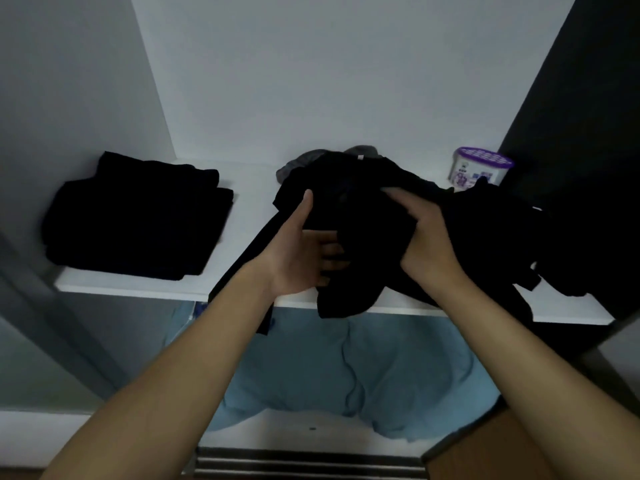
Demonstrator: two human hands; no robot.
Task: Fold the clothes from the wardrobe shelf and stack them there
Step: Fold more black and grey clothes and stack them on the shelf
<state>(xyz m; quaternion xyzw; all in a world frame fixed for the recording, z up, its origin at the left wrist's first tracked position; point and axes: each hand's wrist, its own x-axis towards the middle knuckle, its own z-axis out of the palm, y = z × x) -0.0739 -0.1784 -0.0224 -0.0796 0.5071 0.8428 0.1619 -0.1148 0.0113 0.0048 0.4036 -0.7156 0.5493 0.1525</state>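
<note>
A stack of folded black clothes (138,220) lies on the left of the white wardrobe shelf (131,289). A rumpled black garment (360,216) sits in the shelf's middle, part of it hanging over the front edge. My left hand (301,251) reaches under it, thumb up, fingers partly hidden by the cloth. My right hand (422,237) grips the garment from above, fingers curled into the fabric. More loose black clothes (512,237) are heaped to the right. A grey piece (301,164) shows behind the pile.
A white tub with a purple lid (481,169) stands at the shelf's back right. A dark door panel (588,98) rises on the right. Below the shelf lies blue bedding (363,375), with a sliding-door rail (308,462) at the bottom.
</note>
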